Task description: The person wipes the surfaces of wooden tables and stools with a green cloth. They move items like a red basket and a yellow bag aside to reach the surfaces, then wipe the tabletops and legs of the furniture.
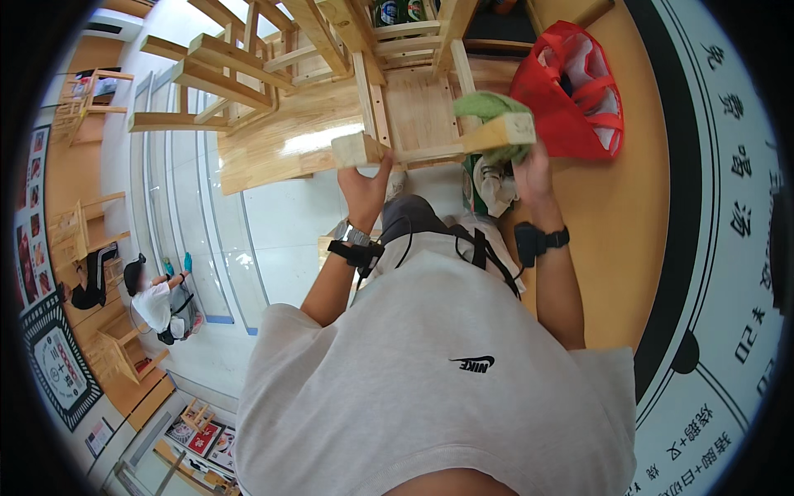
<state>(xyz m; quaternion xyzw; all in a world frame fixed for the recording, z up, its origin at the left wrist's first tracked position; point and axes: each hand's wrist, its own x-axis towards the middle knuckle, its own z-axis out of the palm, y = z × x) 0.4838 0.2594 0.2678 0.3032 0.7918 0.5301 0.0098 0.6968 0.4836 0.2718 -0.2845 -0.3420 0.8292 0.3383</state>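
Note:
A light wooden stool (pixel 414 111) rests upside down on a wooden tabletop (pixel 279 139), its legs pointing up. My left hand (pixel 367 186) grips the end of one leg (pixel 356 150), thumb against its side. At the neighbouring leg (pixel 505 131) is my right hand (pixel 533 173), with a green cloth (pixel 487 106) wrapped around that leg. The leg and cloth hide part of the right fingers.
More upturned wooden stools (pixel 229 68) stand at the upper left. A red fabric bag (pixel 567 93) hangs or rests against the orange-brown panel at the right. Green bottles (pixel 400 11) show at the top. Further left, a person in gloves (pixel 158 304) crouches near long floor strips.

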